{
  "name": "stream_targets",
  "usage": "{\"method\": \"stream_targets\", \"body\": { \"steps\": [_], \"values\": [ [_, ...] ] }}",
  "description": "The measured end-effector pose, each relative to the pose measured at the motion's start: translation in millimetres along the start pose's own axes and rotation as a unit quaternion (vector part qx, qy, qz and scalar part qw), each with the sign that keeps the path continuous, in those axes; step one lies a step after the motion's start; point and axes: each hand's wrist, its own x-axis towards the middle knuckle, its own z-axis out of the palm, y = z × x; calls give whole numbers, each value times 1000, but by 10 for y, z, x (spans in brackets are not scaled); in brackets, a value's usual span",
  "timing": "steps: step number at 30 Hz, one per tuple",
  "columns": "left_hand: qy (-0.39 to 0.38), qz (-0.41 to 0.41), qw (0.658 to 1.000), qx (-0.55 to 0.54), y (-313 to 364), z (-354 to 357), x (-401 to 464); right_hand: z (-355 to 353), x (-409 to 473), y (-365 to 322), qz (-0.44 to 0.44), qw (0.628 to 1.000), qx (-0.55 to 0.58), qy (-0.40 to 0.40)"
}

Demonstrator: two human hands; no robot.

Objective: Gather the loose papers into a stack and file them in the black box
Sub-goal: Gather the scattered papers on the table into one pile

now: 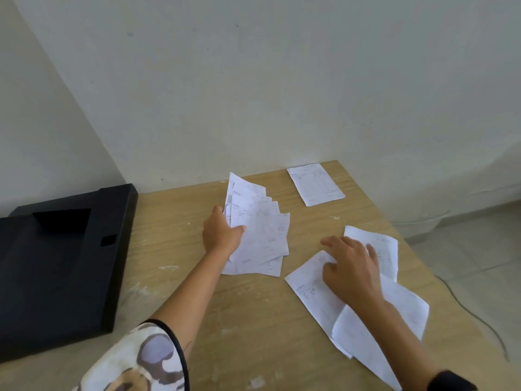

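My left hand (222,234) grips a fanned bunch of white printed papers (258,230) over the middle of the wooden table (174,258). My right hand (351,268) lies with fingers spread on loose sheets (310,292) at the right, touching them without a grasp. One sheet (386,249) sticks out beyond its fingers and another (394,314) lies under my wrist. A single sheet (315,183) rests flat near the far edge. The black box (56,263) sits at the table's left end with its opening facing up.
A pale wall runs right behind the table's far edge. The right table edge drops to a tiled floor (476,244) where a thin cable (479,320) trails. My patterned sleeve (135,362) fills the bottom left.
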Motion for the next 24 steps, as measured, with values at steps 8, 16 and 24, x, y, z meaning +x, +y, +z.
{"method": "stream_targets", "body": {
  "steps": [8, 16, 24],
  "values": [
    [33, -67, 979, -189, -93, -174, -222, 324, -112, -55, -42, 995, 95, 9],
    [54, -74, 968, -233, -191, -562, -241, 445, 496, -334, -62, 992, 114, 9],
    [47, -107, 965, -233, -231, -531, -369, 431, 708, -628, -63, 977, 194, -52]
  ]
}}
